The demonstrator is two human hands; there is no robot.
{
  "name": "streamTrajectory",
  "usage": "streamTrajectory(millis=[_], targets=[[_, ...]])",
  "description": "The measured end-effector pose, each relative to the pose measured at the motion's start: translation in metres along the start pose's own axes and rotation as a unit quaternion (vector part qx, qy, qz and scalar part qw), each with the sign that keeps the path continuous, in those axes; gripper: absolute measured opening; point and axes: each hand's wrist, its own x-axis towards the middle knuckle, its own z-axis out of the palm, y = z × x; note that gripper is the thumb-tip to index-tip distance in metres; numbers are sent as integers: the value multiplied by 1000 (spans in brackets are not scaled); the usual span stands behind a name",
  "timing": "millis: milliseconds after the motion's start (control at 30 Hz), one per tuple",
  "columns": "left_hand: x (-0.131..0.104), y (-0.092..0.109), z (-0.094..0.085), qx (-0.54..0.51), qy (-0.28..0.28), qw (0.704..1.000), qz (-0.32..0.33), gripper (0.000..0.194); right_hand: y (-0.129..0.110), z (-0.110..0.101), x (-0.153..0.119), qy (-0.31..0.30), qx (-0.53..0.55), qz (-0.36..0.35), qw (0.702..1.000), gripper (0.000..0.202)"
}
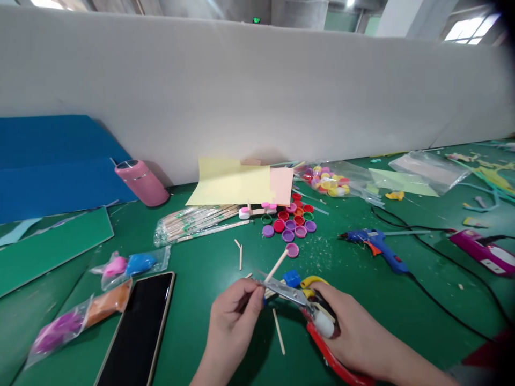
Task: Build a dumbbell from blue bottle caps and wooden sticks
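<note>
My left hand (237, 316) pinches a thin pale wooden stick (277, 265) between thumb and fingertips. The stick slants up and away, its far end by a purple bottle cap (292, 250). In my right hand (346, 327) are scissors (290, 292) with one yellow and one red handle, their blades reaching to the stick close to my left fingertips. Just beyond the blades sits a small blue block (292, 278). A cut stick piece (279, 331) lies below the scissors, and two short pieces (240, 256) rest farther up on the green table.
Colored bottle caps (288, 235), bagged sticks (193, 222) and yellow paper (233, 185) lie ahead. A blue glue gun (376, 246) with its cord is at right. A phone (139, 327), bagged clay (60, 331) and a pink bottle (142, 183) are at left. A white partition (257, 96) stands behind.
</note>
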Motion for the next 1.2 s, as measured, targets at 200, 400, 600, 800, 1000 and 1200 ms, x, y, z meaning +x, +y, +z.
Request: streamTrajectory(millis=[200,400,600,800,1000,1200], targets=[[2,-3,-2,-44,-22,998,-25,22,-3,-3,-1,-17,23,-21,999,22],[0,-4,-3,-144,-113,977,-111,26,0,-5,-5,-26,-31,-41,998,19],[0,-2,2,-118,-104,981,-114,30,8,3,0,-44,-41,2,998,13],[-1,-1,9,-72,-40,994,-78,30,9,4,2,-26,-46,10,999,13],[-2,-7,6,-197,-123,960,-159,31,4,0,-2,-39,-33,-7,999,17],[-4,-8,14,-139,-38,978,-150,28,13,5,0,-29,-54,29,998,12]])
